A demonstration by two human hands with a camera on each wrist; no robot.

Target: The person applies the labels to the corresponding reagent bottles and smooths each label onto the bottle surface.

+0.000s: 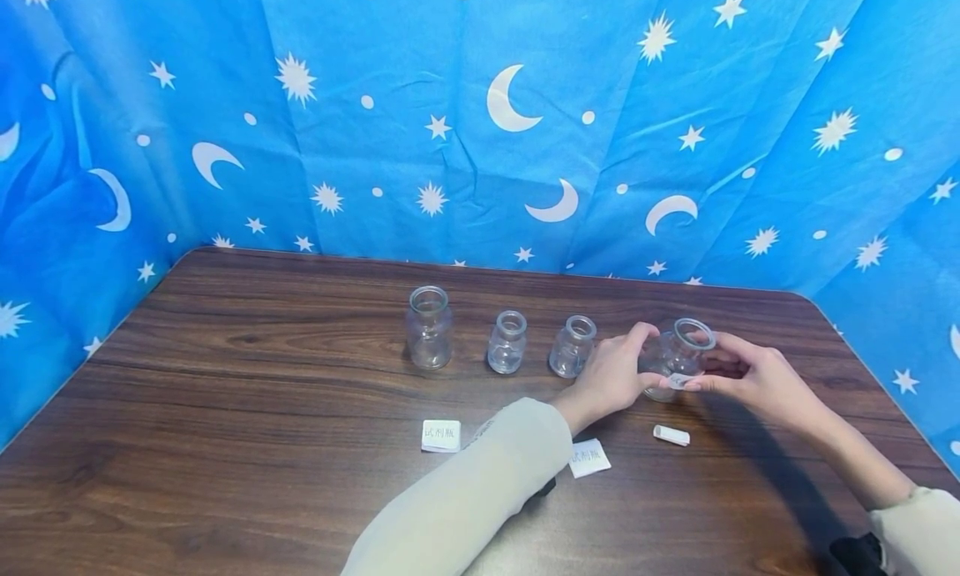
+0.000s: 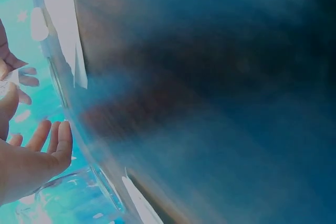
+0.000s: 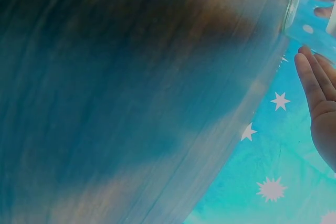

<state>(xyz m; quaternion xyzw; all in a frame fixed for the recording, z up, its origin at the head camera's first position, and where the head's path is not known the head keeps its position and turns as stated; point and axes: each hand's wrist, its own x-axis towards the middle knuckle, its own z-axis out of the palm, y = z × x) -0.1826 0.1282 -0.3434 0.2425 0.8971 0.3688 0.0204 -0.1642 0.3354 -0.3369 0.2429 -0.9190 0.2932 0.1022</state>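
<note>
A clear glass jar (image 1: 681,359) stands at the right of the table, between both hands. My left hand (image 1: 611,373) holds its left side, thumb in front at a small white label (image 1: 678,382). From the right, my right hand (image 1: 768,383) grips the jar, its thumb in front at the label's other end and its fingers round the far side. In the left wrist view the label (image 2: 11,78) shows between the thumbs. The right wrist view shows the jar's base (image 3: 292,11) and straight fingers of the right hand (image 3: 321,95) beside it.
A larger glass jar (image 1: 430,334) and two small glass jars (image 1: 507,347) (image 1: 572,351) stand in a row to the left. In front lie white printed labels (image 1: 441,436) (image 1: 590,458) and a folded white slip (image 1: 671,435). A blue patterned curtain (image 1: 420,159) hangs behind the table.
</note>
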